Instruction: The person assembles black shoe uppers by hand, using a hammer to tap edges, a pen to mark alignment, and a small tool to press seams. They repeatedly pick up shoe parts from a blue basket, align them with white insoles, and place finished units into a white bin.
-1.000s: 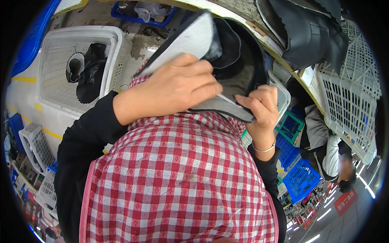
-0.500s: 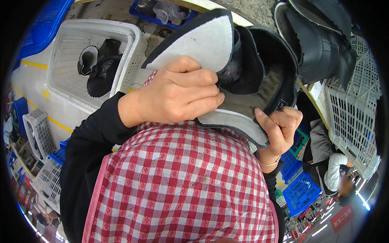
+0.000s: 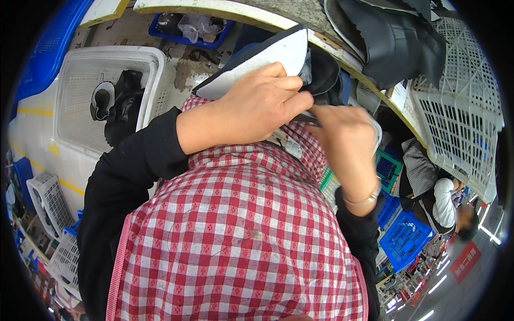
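Note:
Against my apron, my left hand (image 3: 262, 104) is closed on a black boot upper (image 3: 284, 51) with a white fabric lining. One pointed flap stands up past its knuckles, lining toward me. Beyond the fingers, a rounded black part (image 3: 323, 75) of the upper shows. My right hand (image 3: 345, 142), slightly blurred, has its curled fingertips beside the left ones. They pinch a dark edge of the same upper, though the grip itself is mostly hidden. A pale, smudged piece (image 3: 286, 143) lies below the hands on the checked apron (image 3: 241, 224).
At left, a white basket (image 3: 110, 53) holds black upper pieces (image 3: 126, 104). More black uppers (image 3: 393, 40) lie on the worktable (image 3: 267, 20) at upper right, near a white crate (image 3: 455, 134). A blue bin (image 3: 190, 40) stands behind. Another person (image 3: 447, 206) is at far right.
My right hand has moved up and left to meet my left hand. The upper, spread wide before, now appears folded and more edge-on. The view has shifted slightly.

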Tool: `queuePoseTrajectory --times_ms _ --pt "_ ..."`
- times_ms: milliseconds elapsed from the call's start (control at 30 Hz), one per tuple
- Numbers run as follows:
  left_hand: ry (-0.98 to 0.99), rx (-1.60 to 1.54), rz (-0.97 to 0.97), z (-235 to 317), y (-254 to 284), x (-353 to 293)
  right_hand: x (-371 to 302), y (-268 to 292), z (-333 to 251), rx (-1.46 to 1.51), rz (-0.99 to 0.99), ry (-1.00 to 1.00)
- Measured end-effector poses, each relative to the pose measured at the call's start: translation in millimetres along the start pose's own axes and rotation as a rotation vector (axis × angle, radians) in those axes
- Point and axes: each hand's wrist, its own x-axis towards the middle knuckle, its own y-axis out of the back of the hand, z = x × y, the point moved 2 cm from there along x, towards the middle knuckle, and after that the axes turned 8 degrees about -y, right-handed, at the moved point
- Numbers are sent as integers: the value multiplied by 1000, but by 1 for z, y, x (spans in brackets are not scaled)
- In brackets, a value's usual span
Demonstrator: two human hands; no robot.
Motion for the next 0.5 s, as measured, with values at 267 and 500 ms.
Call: queuePoseTrajectory --times_ms 267,500 --pt "120 292 315 -18 67 13 4 -4 0 101 172 -17" --pt "135 81 -21 -5 54 25 21 13 11 406 -42 -29"
